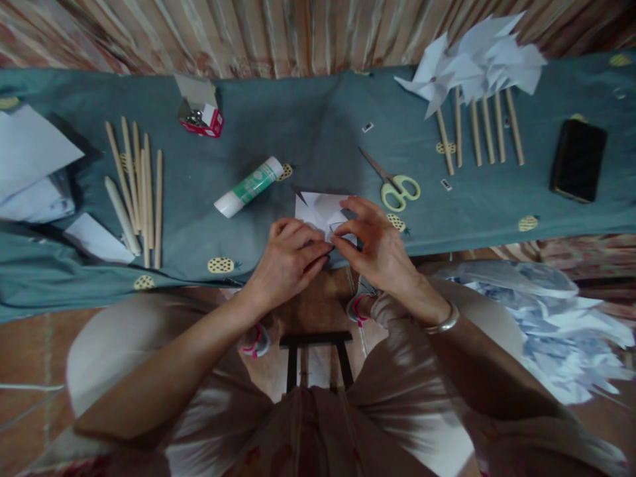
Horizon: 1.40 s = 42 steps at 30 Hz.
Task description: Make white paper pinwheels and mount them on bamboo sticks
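A small white piece of paper [318, 207] with cut corners lies at the near edge of the cloth-covered table. My left hand [294, 255] is closed on its near left edge, fingertips pinched together. From the right, my right hand [372, 242] grips a folded-over flap of the same paper between thumb and fingers, close to the left fingertips. A glue stick [252, 187] with a green label lies to the left of the paper. Scissors [392, 184] with light green handles rest to its right, blades pointing away.
Wooden sticks [159, 209] and white paper sheets [34, 146] lie at left. An opened small red box [203, 119] holds shiny metal bits. Paper pinwheels [489, 59] on sticks and a black phone [579, 160] lie at right. A plastic bag [561, 324] of white paper is below the table's right side.
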{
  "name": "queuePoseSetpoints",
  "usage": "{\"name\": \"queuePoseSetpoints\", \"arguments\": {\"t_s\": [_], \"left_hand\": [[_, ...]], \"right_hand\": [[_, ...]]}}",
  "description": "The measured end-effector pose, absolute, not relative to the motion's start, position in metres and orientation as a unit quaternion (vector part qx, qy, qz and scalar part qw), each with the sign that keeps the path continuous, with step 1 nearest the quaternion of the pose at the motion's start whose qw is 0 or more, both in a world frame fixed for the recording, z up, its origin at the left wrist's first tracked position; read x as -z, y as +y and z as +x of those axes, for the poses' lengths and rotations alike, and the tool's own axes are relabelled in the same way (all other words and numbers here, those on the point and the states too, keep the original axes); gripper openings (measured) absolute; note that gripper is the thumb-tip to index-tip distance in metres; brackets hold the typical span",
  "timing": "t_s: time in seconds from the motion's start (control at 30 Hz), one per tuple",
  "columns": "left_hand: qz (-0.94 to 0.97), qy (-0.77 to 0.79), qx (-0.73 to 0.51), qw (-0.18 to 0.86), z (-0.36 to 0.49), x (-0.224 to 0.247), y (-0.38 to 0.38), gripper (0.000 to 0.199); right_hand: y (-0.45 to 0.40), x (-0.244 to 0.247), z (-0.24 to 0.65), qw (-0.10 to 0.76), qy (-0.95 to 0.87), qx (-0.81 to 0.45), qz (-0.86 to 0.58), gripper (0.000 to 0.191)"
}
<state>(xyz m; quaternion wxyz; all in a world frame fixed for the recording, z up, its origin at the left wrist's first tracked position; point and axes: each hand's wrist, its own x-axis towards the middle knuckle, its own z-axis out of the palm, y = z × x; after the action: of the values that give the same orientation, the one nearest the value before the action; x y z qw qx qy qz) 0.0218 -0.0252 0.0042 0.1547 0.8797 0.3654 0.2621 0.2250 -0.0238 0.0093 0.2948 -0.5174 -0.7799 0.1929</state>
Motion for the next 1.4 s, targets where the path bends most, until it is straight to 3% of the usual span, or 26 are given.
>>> {"name": "queuePoseSetpoints", "arguments": {"t_s": [0.83, 1.4], "left_hand": [[0.859, 0.394, -0.247, 0.213, 0.0202, -0.005, -0.0215, 0.018], [0.869, 0.385, -0.25, 0.185, 0.0192, -0.0045, -0.0232, 0.023]], "right_hand": [[-0.0257, -0.006, 0.2226, 0.325, -0.791, -0.158, -0.493, 0.01], [-0.0243, -0.0076, 0.2271, 0.308, -0.802, -0.15, -0.49, 0.006]]}}
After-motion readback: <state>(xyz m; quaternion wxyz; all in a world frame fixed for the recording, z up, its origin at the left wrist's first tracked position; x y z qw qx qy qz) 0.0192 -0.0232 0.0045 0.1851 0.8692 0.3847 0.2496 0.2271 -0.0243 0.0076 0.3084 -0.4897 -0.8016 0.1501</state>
